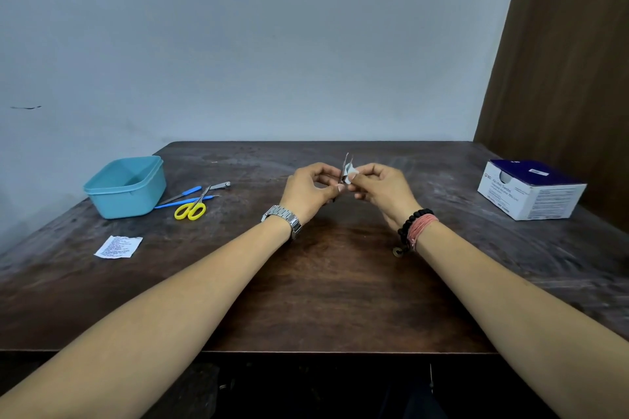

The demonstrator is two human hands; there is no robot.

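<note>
left hand [308,189]: fingers curled and clamped on the lower end of the tweezers [345,161], holding them upright
right hand [381,189]: thumb and fingers pinched together on a white swab [350,174], pressing it to the tweezers' shaft
where: both are held in the air over the counter [340,282], well right of the tub [129,206] and about level with it
wrapper [118,246]: lies flat in front of the tub, near its left corner; it looks torn open
scissors [192,209], blue tools [191,191], clipper [221,185]: bunched just right of the tub, touching or crossing one another
box [531,190]: swab box, far right of the tub, at the counter's other side
done, as i judge it: swab unwrapped and on the metal, wiping under way
left: the tips stick out above the swab and look unwiped; the tools right of the tub lie untouched; the tub looks empty, so nothing is put away yet
</note>
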